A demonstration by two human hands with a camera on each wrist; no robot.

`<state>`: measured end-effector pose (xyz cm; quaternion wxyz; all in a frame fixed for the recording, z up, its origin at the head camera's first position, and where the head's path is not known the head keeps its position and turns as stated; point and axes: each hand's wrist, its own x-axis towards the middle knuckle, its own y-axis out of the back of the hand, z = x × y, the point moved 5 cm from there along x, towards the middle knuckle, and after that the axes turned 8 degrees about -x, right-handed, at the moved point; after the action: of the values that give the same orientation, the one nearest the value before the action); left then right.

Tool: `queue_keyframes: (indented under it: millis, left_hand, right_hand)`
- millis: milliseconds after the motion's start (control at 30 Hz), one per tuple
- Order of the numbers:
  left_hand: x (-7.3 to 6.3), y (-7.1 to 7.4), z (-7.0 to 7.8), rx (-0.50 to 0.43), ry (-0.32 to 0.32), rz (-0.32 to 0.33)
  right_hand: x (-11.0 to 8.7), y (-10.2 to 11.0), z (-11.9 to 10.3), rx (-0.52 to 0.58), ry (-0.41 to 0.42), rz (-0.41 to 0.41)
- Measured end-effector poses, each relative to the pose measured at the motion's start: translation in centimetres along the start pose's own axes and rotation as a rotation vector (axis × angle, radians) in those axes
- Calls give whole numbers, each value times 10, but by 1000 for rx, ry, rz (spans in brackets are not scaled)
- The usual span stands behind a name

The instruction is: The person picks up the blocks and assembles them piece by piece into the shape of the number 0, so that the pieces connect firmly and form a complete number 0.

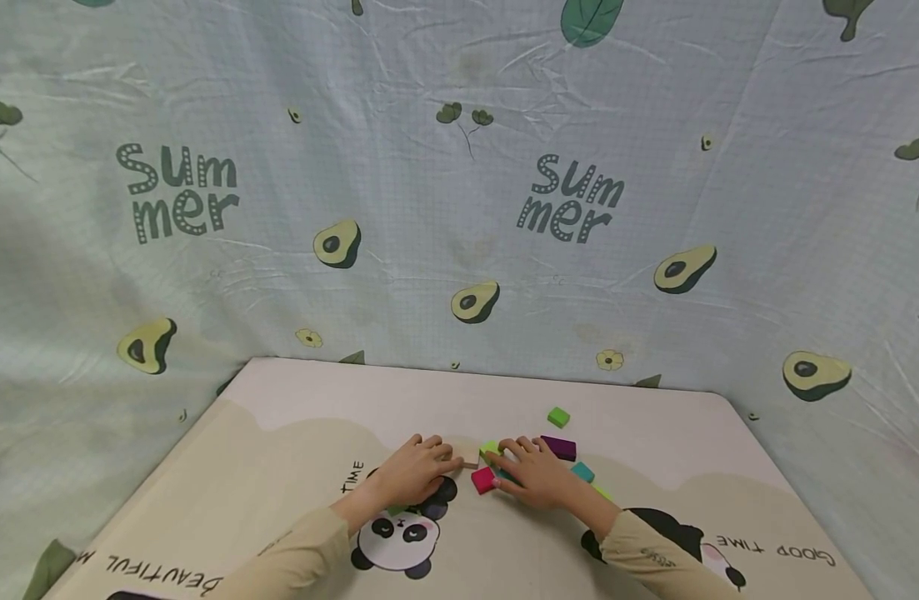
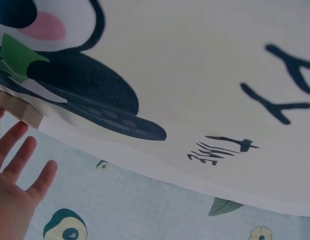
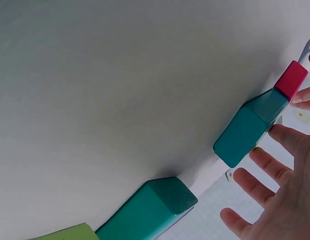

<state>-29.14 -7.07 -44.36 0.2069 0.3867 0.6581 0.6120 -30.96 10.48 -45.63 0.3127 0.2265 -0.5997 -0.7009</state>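
In the head view my left hand [image 1: 417, 467] is left of the blocks, its fingertips at a plain wooden block [image 1: 470, 464]. The left wrist view shows fingers along the far side of this wooden block [image 2: 20, 109]; the thumb is mostly out of frame. My right hand [image 1: 534, 475] spreads over several coloured blocks. Its thumb is right at a red block [image 1: 483, 480], and its fingers reach over a light green block [image 1: 490, 450]. Partly hidden below the palm is a teal block [image 1: 507, 477]. In the right wrist view, one fingertip meets this teal block [image 3: 245, 132].
Behind the right hand lie a purple block [image 1: 559, 447] and, farther back, a green block [image 1: 558, 417]. Another teal block [image 1: 582, 472] and a lime block [image 1: 601, 492] sit beside the right wrist. The panda-printed table [image 1: 294, 475] ends at a patterned curtain [image 1: 399, 183].
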Motion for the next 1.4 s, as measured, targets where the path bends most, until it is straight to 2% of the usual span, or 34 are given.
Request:
queue_keyframes:
  millis: [233, 667, 933, 1000, 1200, 1400]
  left_hand:
    - [-1, 0, 1, 19, 4, 21]
    - [1, 0, 1, -13, 15, 17]
    - [1, 1, -1, -41, 31, -10]
    - [1, 2, -1, -38, 30, -8]
    - [2, 3, -2, -24, 17, 13]
    - [3, 1, -2, -29, 24, -3]
  right_hand:
    - [-1, -1, -1, 14, 0, -2]
    - [0, -1, 1, -3, -5, -2]
    - [1, 4, 4, -82, 40, 87]
    - [1, 5, 5, -79, 44, 68]
    - [0, 9, 7, -103, 70, 99]
    - [-1, 8, 8, -106, 86, 96]
